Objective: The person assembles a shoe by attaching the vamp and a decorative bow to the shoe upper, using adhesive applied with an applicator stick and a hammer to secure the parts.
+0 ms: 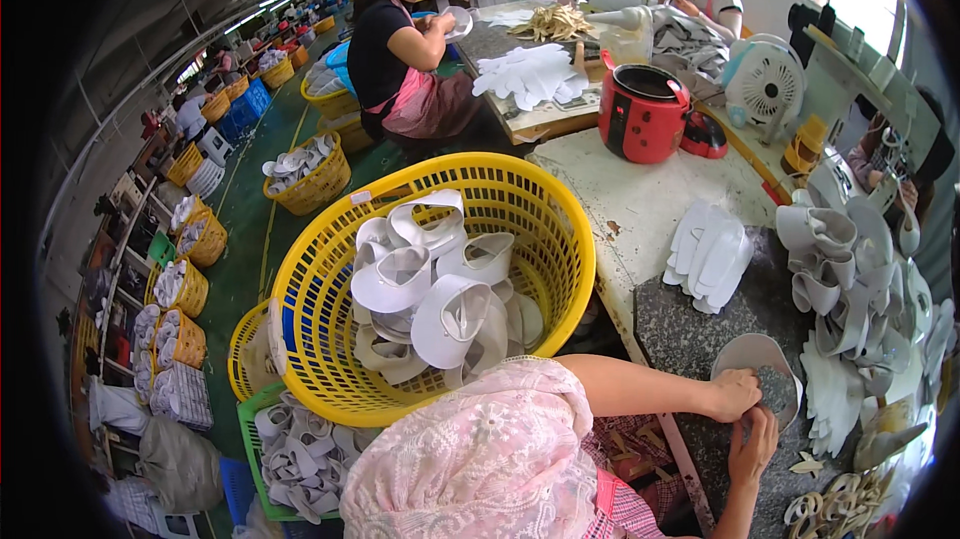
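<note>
Left hand point(737, 395) and right hand point(757, 441) both nearly closed, fingers pinching the edge of a curved white piece point(750, 351) above the grey desk point(676, 339), near side of the white stack point(708, 257); yellow basket point(583, 259) to its left

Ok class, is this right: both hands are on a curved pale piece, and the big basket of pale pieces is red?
Not quite: the head view shows the big basket is yellow, not red. The rest stands: the left hand and right hand are on a curved pale piece.
</note>
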`<state>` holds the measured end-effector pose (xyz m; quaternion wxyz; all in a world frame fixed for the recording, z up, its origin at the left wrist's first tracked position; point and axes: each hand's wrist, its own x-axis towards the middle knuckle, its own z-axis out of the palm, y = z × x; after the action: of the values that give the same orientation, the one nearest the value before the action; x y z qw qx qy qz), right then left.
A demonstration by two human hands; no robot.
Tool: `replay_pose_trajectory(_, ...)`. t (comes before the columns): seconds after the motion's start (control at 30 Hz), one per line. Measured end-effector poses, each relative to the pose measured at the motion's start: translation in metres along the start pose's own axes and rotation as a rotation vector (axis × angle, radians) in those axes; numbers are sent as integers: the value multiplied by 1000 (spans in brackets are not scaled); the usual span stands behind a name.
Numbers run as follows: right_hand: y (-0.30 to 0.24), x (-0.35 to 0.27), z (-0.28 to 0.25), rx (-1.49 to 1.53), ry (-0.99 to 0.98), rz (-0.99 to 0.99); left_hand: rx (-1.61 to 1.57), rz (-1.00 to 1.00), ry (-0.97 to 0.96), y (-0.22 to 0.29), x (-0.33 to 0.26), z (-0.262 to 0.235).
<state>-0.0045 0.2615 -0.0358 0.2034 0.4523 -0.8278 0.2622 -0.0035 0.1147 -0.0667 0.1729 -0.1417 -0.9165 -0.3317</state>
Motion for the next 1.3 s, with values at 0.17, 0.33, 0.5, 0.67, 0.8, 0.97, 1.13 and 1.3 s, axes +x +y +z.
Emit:
replay_pose_trajectory(0.17, -5, 2, 2, -110, 72, -117, 1, 34, -115, -16, 11, -3)
replay_pose_trajectory(0.33, 7, 1, 12, -109, 109, -146, -132, -34, -166, -19, 13, -2)
replay_pose_trajectory(0.5, 14, 2, 5, -56, 47, -241, -41, -19, -150, -16, 21, -2)
replay_pose_trajectory(0.67, 12, 0, 3, -73, -13, -231, -44, -5, -173, -20, 14, -5)
replay_pose_trajectory(0.8, 7, -3, 3, -130, 3, -193, -217, 192, -101, -23, -2, -16)
replay_pose_trajectory(0.97, 13, -5, 4, -95, 34, -212, -328, 259, -30, -25, -11, -24)
replay_pose_trajectory(1.13, 12, -6, 5, -104, 30, -187, -333, 310, 15, -30, -13, -16)
replay_pose_trajectory(1.3, 10, -6, 5, -95, 26, -190, -323, 322, 25, -27, -15, -18)
